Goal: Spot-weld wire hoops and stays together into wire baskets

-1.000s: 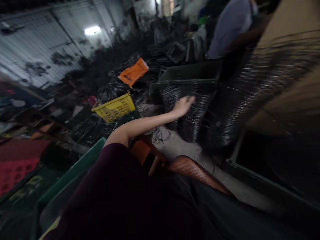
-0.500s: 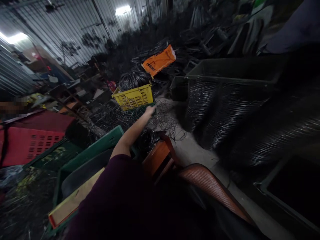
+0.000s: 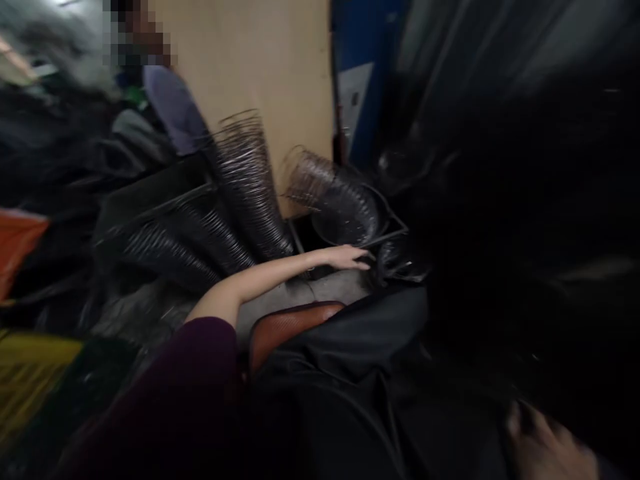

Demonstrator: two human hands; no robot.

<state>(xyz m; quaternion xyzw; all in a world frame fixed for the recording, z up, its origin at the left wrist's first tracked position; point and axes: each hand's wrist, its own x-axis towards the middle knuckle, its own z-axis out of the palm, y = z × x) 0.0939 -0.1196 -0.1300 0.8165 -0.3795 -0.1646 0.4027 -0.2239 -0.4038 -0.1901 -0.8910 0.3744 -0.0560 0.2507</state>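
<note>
My left hand (image 3: pixel 347 257) reaches across in front of me at the end of a bare arm. Its fingers are stretched out and apart, beside the rim of a dark crate (image 3: pixel 395 235). A coil of black wire (image 3: pixel 350 207) leans in that crate, just beyond the hand. Black bundled material (image 3: pixel 400 260) lies right by the fingertips. Low at the right edge, my right hand (image 3: pixel 553 447) is partly in view near dark cloth. Motion and shadow smear its fingers, and whether it holds anything is hidden.
Tall stacks of coiled wire (image 3: pixel 250 187) stand left of my arm near a dark bin (image 3: pixel 150 200). A red-brown woven seat (image 3: pixel 295 327) is close to my legs. A yellow crate (image 3: pixel 35 373) is at left. A person in a grey-purple top (image 3: pixel 175 107) stands behind, near a beige panel (image 3: pixel 250 53).
My view has swung right, away from the yellow crate and orange bag. My left hand has gone from beside the yellow crate to the dark crate with coils. My right hand has come into view.
</note>
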